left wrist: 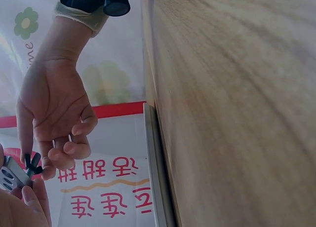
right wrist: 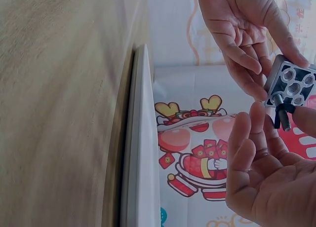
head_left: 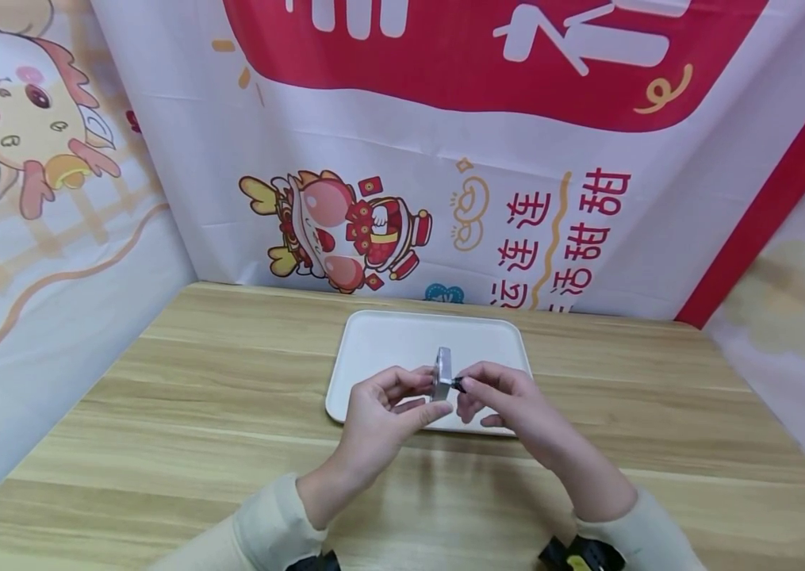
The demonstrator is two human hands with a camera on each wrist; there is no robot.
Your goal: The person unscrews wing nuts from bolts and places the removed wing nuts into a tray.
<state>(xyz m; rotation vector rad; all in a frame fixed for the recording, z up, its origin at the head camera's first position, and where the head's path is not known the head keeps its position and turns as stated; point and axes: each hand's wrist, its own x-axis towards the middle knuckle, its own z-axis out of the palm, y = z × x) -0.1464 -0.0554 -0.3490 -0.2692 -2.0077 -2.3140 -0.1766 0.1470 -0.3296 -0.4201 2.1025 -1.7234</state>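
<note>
Above the tray, my left hand (head_left: pixel 381 420) grips a small square metal block (head_left: pixel 442 373) between thumb and fingers, turned on edge. The right wrist view shows the block's face, with several round holes and a larger threaded one in the middle. At one corner of that face stands a threaded screw (right wrist: pixel 285 119) with a black winged piece across it. My right hand (head_left: pixel 512 400) pinches the black piece between thumb and forefinger, its other fingers loosely bent. How far the screw sits in the block I cannot tell.
A white rectangular tray (head_left: pixel 366 341) lies on the wooden table (head_left: pixel 231 396), below both hands. Behind the table hangs a printed cloth (head_left: pixel 388 127) with red lettering and a cartoon figure. More printed cloth (head_left: pixel 52 238) stands at the left side.
</note>
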